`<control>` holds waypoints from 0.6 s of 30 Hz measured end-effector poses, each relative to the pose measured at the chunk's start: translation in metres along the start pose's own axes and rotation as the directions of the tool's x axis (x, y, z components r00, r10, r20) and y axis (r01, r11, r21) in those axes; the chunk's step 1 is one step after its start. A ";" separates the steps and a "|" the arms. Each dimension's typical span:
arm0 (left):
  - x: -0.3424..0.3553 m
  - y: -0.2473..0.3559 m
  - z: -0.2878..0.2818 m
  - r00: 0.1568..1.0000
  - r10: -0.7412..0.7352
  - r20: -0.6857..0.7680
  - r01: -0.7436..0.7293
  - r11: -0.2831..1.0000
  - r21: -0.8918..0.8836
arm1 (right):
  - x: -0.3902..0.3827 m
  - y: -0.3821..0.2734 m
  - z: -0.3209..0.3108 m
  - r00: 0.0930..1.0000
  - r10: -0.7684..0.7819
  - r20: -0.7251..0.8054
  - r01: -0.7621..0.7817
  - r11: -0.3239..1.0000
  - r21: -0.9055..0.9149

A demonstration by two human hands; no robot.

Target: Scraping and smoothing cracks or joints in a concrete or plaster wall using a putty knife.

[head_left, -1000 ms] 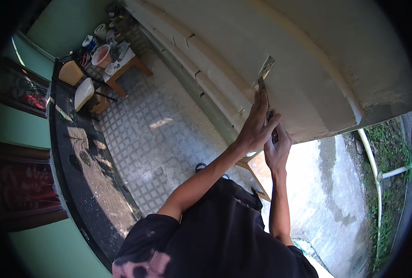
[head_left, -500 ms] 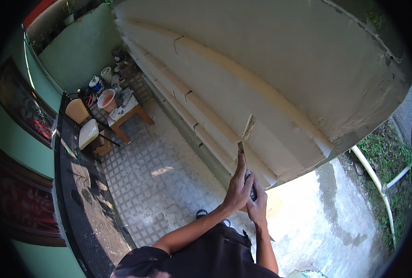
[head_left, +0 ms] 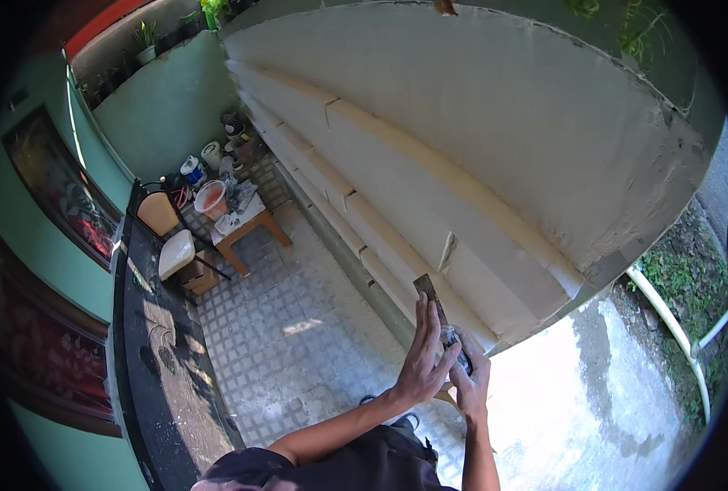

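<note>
My right hand (head_left: pixel 472 383) grips the dark handle of a scraper (head_left: pixel 429 292), whose flat brown blade points up. The fingers of my left hand (head_left: pixel 421 362) lie stretched along the blade and hold it from the left. Both hands are in front of my chest, just below the stepped mouldings of a cream plastered wall (head_left: pixel 478 155). The blade tip stands a little short of the lowest moulding. A thin strip of peeling coating (head_left: pixel 446 250) hangs from the moulding just above the blade.
Far below lie a grey tiled floor (head_left: pixel 298 327) and a pale concrete patch (head_left: pixel 593 401). A small wooden table (head_left: pixel 245 225) with buckets and tins, a yellow chair (head_left: pixel 159 213) and a white stool (head_left: pixel 175 254) stand at the left. A white pipe (head_left: pixel 667 315) runs at the right.
Both hands have come down with the scraper from the wall's moulding to chest height. The view has tilted, so more of the wall and floor shows.
</note>
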State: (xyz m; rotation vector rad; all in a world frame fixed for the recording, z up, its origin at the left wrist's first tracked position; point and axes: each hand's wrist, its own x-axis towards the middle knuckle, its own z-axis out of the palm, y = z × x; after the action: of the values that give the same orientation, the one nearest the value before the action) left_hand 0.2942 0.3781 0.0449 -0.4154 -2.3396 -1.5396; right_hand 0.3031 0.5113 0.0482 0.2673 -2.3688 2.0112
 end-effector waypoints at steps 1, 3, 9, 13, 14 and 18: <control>-0.001 -0.002 -0.004 1.000 -0.003 -0.012 0.003 1.000 0.009 | 0.002 0.001 0.004 1.000 -0.005 0.013 0.005 1.000 0.005; -0.005 -0.012 -0.010 0.999 -0.033 -0.027 0.033 0.999 -0.009 | 0.003 0.006 0.014 0.996 0.002 0.092 0.004 0.998 -0.068; -0.026 -0.051 -0.040 0.986 -0.162 -0.031 0.158 0.982 -0.100 | 0.005 0.023 0.067 0.969 0.088 0.233 -0.077 0.996 -0.054; -0.027 -0.071 -0.069 0.985 -0.168 0.039 0.172 0.972 -0.162 | 0.013 0.038 0.110 0.977 0.062 0.202 -0.068 0.997 0.021; -0.027 -0.075 -0.079 0.985 -0.168 0.034 0.171 0.970 -0.172 | 0.016 0.036 0.123 0.985 0.002 0.170 -0.018 0.996 0.087; -0.025 -0.095 -0.127 0.982 -0.180 0.048 0.186 0.963 -0.192 | 0.034 0.019 0.171 0.980 0.050 0.193 -0.079 0.986 0.148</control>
State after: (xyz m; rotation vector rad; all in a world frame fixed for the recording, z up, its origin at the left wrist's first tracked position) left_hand 0.2910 0.2227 0.0029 -0.2741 -2.3128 -1.8724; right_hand 0.2829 0.3429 0.0056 0.4071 -2.3549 2.3019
